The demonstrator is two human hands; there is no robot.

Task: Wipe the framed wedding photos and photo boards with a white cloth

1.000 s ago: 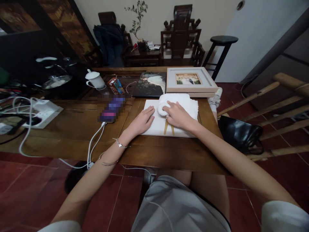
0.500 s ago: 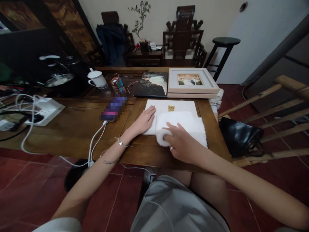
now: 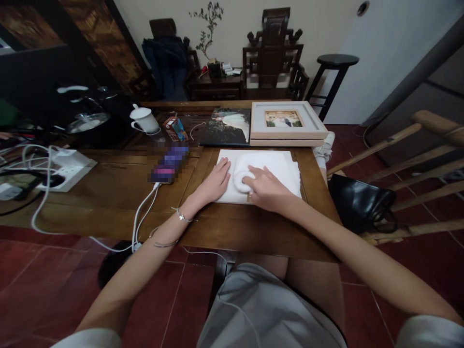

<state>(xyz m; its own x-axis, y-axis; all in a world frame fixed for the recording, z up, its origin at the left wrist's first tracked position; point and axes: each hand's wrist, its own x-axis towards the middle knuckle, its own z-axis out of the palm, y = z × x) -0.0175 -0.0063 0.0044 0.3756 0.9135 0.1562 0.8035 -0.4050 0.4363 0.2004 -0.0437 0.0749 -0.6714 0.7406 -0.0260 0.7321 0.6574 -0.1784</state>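
Observation:
A flat white board (image 3: 235, 196) lies on the wooden table in front of me. My left hand (image 3: 216, 180) rests on its left edge, fingers stretched out flat. On top of the board, my right hand (image 3: 267, 188) is closed on a fluffy white towel (image 3: 284, 168), with its thumb at the opening of the towel's rolled edge. The towel hides most of the board's middle and right side. Just below the roll, a small piece of brass-coloured metal (image 3: 249, 196) peeks out at the board's near edge.
Behind the board lie a dark picture panel (image 3: 228, 126) and stacked pale picture frames (image 3: 259, 121). To the left are a phone (image 3: 169, 163) on a white cable, a drink carton (image 3: 175, 128), a lidded white cup (image 3: 144, 119) and a power strip (image 3: 70, 169). A black bag (image 3: 358, 203) sits at right.
My right hand has pushed the towel away from me over the board. The far brass fitting is now covered, and a near one shows. My left hand stays in place.

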